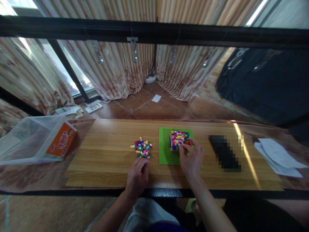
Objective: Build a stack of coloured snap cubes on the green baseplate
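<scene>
A green studded baseplate [165,154] lies on the wooden board, bearing a low block of small multicoloured toy bricks [177,137]. My right hand [193,158] reaches over the block's near right corner. Its thumb and fingers are bent together at the bricks, and whatever is between the fingertips is hidden. To the left of the baseplate is a heap of loose toy bricks [143,148] in many colours. My left hand [137,177] rests at the near edge of this heap, fingers curled and closed; I cannot see what they hold, if anything.
The wooden board [101,167] covers the table. A dark, partly pixelated flat object [224,153] lies right of the baseplate, with white papers [280,158] farther right. At left stands a translucent plastic bin [31,138] with an orange label. A black bar [154,32] with hooks crosses above.
</scene>
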`<state>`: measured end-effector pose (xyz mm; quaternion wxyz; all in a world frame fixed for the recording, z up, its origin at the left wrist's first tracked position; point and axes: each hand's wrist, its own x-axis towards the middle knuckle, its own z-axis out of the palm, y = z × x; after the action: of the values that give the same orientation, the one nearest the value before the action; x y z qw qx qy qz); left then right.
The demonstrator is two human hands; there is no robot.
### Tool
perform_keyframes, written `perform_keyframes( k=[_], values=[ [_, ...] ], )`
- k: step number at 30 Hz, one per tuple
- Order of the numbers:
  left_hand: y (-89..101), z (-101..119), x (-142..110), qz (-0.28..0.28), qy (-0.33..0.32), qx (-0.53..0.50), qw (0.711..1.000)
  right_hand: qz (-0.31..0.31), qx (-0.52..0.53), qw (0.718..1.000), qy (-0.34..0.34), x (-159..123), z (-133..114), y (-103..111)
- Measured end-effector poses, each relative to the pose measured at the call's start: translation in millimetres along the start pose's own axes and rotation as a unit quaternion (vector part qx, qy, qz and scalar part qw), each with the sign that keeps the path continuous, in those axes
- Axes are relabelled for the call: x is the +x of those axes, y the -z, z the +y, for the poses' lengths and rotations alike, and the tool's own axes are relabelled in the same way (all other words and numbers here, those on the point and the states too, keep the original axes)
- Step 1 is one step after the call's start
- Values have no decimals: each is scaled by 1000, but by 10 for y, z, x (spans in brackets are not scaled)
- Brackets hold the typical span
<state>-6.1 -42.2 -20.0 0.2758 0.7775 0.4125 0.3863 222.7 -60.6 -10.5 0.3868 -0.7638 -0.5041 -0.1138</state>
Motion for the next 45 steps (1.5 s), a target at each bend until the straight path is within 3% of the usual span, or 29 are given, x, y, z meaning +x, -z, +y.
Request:
perform_keyframes(
  k=[9,15,26,40,45],
  values=[
    [11,21,7,1,7,-2,1000,5,52,994,-95,68,-17,-20],
    [6,16,-1,-5,11,-1,1000,3,60,992,-111,95,-42,-16],
    [-4,5,0,0,4,11,1000,14,66,993,-95,100,-56,-123],
    [-25,-20,-1,17,-9,18,1000,1,57,994,-92,131,-48,-108],
    [16,31,5,63,5,-4,998,17,22,999,-22,-44,-258,-31]
  ],
)
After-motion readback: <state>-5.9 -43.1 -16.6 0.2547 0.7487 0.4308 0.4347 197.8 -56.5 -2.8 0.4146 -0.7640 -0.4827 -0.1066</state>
